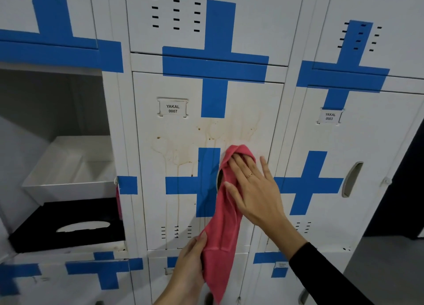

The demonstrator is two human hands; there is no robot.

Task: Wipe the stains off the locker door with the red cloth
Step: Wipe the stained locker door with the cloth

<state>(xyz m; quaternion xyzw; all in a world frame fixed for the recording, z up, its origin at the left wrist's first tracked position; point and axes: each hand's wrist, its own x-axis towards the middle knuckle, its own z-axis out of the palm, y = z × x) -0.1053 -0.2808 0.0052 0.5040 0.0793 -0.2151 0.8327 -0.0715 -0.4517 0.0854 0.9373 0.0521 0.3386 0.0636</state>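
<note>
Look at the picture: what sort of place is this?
Probably a staff or school locker room: rows of white metal locker doors crossed with blue tape, vent slots, and numbered label cards reading YAKAL 0007.

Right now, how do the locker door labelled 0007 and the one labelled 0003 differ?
The 0007 locker door carries brown stains and drip trails; the 0003 locker door looks clean. The red cloth covers the 0007 door's handle area; the 0003 door's handle slot is exposed. Both are white, shut, and marked with blue tape crosses.

Soft red cloth (223, 224), smooth painted-metal locker door (183, 130)
</note>
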